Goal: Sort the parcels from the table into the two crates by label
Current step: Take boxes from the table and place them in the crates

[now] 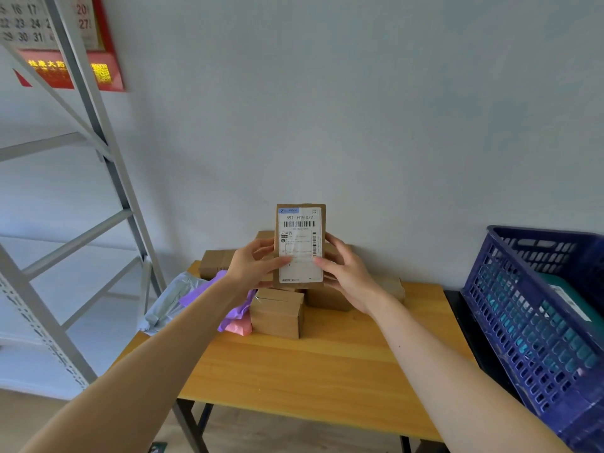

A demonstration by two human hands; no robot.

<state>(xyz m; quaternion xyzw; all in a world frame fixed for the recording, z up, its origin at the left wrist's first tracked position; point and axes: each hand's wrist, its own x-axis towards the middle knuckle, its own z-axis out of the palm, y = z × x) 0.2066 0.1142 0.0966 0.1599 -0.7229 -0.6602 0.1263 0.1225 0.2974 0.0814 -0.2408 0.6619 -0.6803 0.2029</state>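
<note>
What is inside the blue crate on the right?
Inside the blue crate lies at least one teal parcel with a white label. The crate wall and the picture edge hide whatever else is there.

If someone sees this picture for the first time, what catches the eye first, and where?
First, the cardboard parcel held upright at the centre, its white label facing the camera, gripped by the left hand and the right hand. Below it, more brown boxes are piled on the wooden table, and a blue crate stands at the right edge.
</note>
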